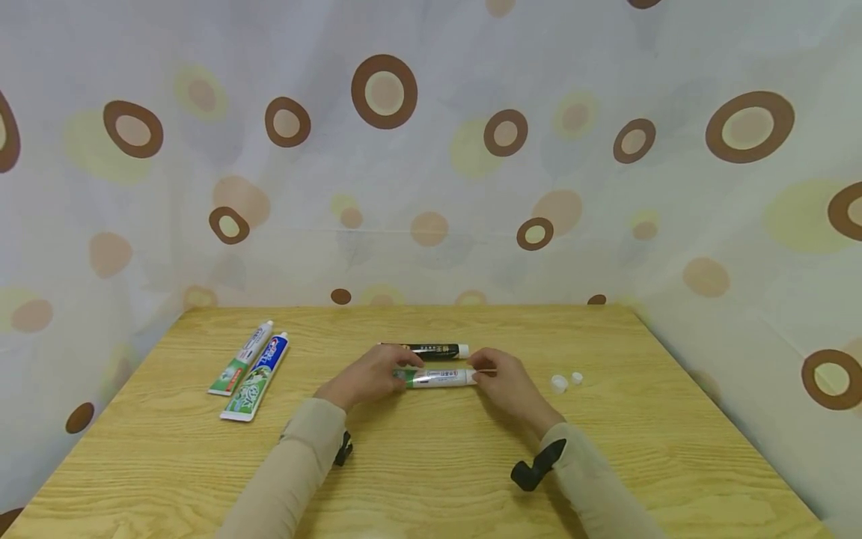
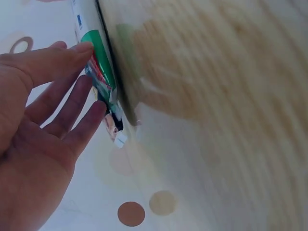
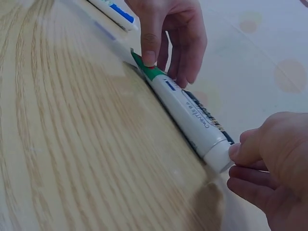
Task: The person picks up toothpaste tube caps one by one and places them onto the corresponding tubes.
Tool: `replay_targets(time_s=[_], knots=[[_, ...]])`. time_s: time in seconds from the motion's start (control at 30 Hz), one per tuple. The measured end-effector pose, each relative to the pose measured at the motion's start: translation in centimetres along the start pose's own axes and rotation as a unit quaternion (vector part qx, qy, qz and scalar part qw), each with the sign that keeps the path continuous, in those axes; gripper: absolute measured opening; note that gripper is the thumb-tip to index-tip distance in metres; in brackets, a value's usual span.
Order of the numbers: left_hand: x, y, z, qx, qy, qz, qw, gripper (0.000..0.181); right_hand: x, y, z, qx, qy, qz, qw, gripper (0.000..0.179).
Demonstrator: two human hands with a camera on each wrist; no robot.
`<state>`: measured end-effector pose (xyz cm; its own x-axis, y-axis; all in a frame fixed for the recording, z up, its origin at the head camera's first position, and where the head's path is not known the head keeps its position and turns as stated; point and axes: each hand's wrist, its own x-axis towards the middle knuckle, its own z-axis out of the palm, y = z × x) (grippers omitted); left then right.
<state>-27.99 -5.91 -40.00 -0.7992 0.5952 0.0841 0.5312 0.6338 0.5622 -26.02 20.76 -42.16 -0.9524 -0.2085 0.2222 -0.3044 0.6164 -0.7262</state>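
A white toothpaste tube with a green tail [image 1: 441, 378] lies across the middle of the table. My left hand [image 1: 369, 378] pinches its green end, the thumb on the near side and fingers behind. At the other end, my right hand [image 1: 506, 385] has thumb and fingertips on the white cap [image 3: 219, 156], which is on the tube. Just behind lies a black toothpaste tube [image 1: 438, 351] with a white cap, parallel to the white tube. In the left wrist view, the left hand [image 2: 45, 103] shows its remaining fingers spread beside the tube.
To the left, a white-and-green toothpaste tube [image 1: 244, 358] and a blue-and-green one [image 1: 257, 378] lie side by side, slanted. Two small white caps, a larger one [image 1: 558, 384] and a smaller one [image 1: 577, 378], sit right of my right hand. A patterned sheet [image 1: 431, 165] surrounds the wooden table [image 1: 431, 471].
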Motion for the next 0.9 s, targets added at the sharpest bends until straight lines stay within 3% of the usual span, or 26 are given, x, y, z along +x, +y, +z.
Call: replay_targets(time_s=[0.13,0.37,0.47,0.57,0.7,0.9], knots=[[-0.3,0.0,-0.7,-0.012,0.003,-0.012,0.9998,0.036,-0.5,0.1,-1.1,0.001,-0.001,-0.006,1.0,0.018],[-2.0,-1.3,-2.5,0.02,0.041,0.024,0.9987,0.034,-1.8,0.6,-3.5,-0.018,0.021,-0.008,0.9996,0.019],[-3.2,-2.1,-3.3,0.038,0.059,0.025,0.9973,0.035,-2.4,1.1,-4.4,-0.026,0.041,-0.001,0.9988,0.018],[-4.4,-2.9,-4.1,0.043,0.075,-0.001,0.9963,0.037,-2.9,1.6,-5.4,-0.042,0.065,0.001,0.997,0.019],[-6.2,-3.7,-5.2,0.05,0.098,-0.058,0.9922,0.04,-3.6,2.0,-7.0,-0.058,0.088,0.004,0.9944,0.023],[-8.5,-4.9,-6.4,0.07,0.134,-0.108,0.9825,0.045,-4.6,2.8,-8.7,-0.085,0.085,0.04,0.992,0.029]])
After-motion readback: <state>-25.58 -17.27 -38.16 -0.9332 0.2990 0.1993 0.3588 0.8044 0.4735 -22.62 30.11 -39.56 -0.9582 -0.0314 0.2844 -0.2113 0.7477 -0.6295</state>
